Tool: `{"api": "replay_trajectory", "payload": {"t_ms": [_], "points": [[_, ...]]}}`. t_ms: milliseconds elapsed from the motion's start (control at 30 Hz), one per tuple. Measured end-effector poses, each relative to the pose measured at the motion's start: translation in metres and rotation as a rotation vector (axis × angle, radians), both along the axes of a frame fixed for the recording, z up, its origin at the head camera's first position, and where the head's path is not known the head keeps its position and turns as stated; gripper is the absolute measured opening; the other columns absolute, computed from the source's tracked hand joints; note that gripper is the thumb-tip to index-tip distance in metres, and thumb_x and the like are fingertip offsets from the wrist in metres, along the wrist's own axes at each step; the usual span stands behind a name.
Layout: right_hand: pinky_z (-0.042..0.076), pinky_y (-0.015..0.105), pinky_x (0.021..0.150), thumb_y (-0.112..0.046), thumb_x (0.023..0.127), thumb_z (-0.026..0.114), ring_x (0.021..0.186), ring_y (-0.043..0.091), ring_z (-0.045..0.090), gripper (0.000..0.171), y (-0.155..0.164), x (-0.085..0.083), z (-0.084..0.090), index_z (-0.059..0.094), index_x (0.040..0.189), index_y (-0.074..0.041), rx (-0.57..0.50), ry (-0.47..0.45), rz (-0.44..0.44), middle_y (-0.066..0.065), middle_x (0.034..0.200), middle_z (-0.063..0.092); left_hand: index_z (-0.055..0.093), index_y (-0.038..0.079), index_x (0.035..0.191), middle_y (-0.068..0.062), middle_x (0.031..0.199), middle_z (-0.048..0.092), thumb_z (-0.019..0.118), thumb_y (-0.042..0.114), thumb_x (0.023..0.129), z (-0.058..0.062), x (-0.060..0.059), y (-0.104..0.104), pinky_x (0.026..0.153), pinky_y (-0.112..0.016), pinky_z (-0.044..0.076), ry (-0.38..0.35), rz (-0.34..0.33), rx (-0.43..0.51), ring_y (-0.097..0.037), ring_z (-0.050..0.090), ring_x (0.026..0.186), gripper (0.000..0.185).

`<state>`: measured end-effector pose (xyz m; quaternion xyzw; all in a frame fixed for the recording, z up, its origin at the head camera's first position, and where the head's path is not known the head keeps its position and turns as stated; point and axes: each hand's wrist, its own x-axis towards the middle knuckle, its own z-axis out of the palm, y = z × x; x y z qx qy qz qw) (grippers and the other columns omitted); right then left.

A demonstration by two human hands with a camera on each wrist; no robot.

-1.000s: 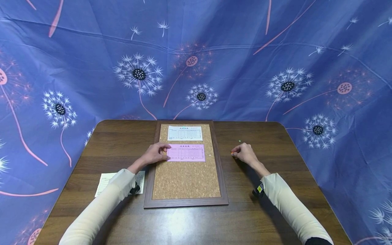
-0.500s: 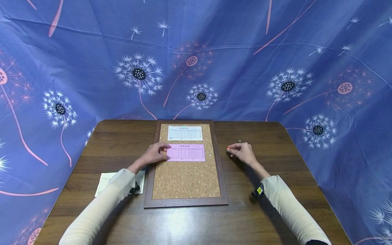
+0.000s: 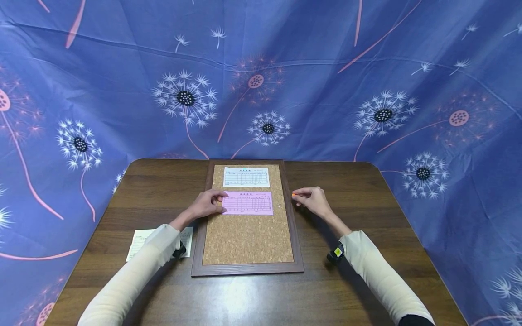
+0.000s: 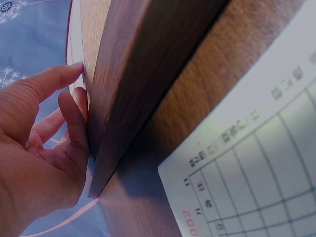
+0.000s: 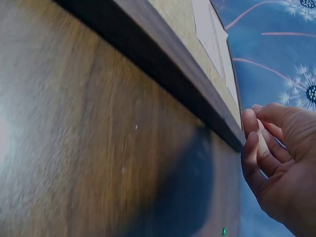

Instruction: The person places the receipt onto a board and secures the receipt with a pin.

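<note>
A corkboard [image 3: 248, 240] in a brown wooden frame lies on the table. On its cork, a pink printed slip [image 3: 248, 203] lies below a white printed slip [image 3: 246, 178], which has a small green pin [image 3: 244, 169] at its top edge. My left hand [image 3: 204, 203] presses the pink slip's left side with thumb and finger, which are spread apart. Over the frame's right side, my right hand [image 3: 313, 200] pinches a small orange pushpin [image 3: 294, 194] between thumb and finger. In the right wrist view the fingers of that hand [image 5: 281, 153] hide the pushpin.
Pale printed slips [image 3: 138, 242] lie on the table left of the board, partly under my left sleeve [image 3: 134, 271]. A small green pin [image 5: 224, 231] rests on the wood to the right of the board. Behind the table [image 3: 346, 280] hangs a blue dandelion-patterned cloth [image 3: 310, 104].
My right hand has moved left with the orange pushpin, from over the bare table to the board's right frame. The left hand and pink slip have stayed in place.
</note>
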<state>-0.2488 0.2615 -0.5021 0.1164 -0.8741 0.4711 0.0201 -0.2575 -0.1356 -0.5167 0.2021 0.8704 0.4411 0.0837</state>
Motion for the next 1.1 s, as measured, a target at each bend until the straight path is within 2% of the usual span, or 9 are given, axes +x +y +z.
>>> {"api": "replay_trajectory", "payload": {"t_ms": [200, 467, 600, 767, 1100], "points": [[0.046, 0.016, 0.05, -0.004, 0.09, 0.075, 0.062, 0.028, 0.072, 0.02, -0.015, -0.006, 0.0, 0.076, 0.105, 0.01, -0.01, 0.005, 0.038, 0.026, 0.085, 0.076, 0.068, -0.007, 0.12, -0.018, 0.096, 0.06, 0.083, 0.001, 0.078, 0.0, 0.0, 0.0, 0.061, -0.018, 0.039, -0.008, 0.001, -0.014, -0.012, 0.049, 0.071, 0.046], [0.047, 0.016, 0.052, -0.005, 0.089, 0.076, 0.059, 0.015, 0.069, 0.018, -0.041, -0.013, 0.002, 0.077, 0.102, 0.008, -0.015, -0.004, 0.076, 0.023, 0.077, 0.075, 0.069, -0.005, 0.12, -0.015, 0.094, 0.061, 0.083, 0.001, 0.078, 0.0, 0.0, -0.001, 0.061, -0.019, 0.038, -0.009, 0.013, -0.027, -0.011, 0.048, 0.071, 0.045], [0.049, 0.017, 0.053, -0.006, 0.089, 0.078, 0.059, 0.022, 0.071, 0.018, -0.05, -0.016, 0.002, 0.077, 0.1, 0.007, -0.009, -0.015, 0.073, 0.022, 0.076, 0.075, 0.069, -0.006, 0.119, -0.016, 0.094, 0.061, 0.083, 0.001, 0.078, 0.001, 0.0, 0.0, 0.061, -0.019, 0.038, -0.004, 0.01, -0.023, -0.012, 0.048, 0.071, 0.045], [0.05, 0.02, 0.051, -0.006, 0.089, 0.077, 0.063, 0.035, 0.072, 0.018, -0.06, -0.022, 0.003, 0.077, 0.103, 0.007, -0.003, -0.009, 0.109, 0.022, 0.076, 0.075, 0.068, -0.008, 0.119, -0.018, 0.094, 0.061, 0.084, 0.001, 0.077, 0.003, 0.001, 0.001, 0.06, -0.018, 0.037, -0.011, 0.004, -0.013, -0.012, 0.048, 0.071, 0.045], [0.048, 0.02, 0.047, -0.007, 0.088, 0.078, 0.057, 0.032, 0.069, 0.014, -0.083, -0.033, -0.003, 0.08, 0.099, 0.001, 0.061, 0.025, 0.14, 0.017, 0.079, 0.077, 0.068, -0.007, 0.119, -0.018, 0.094, 0.061, 0.084, 0.002, 0.078, 0.002, 0.0, 0.0, 0.061, -0.017, 0.037, -0.005, -0.004, -0.016, -0.012, 0.048, 0.07, 0.045]]}}
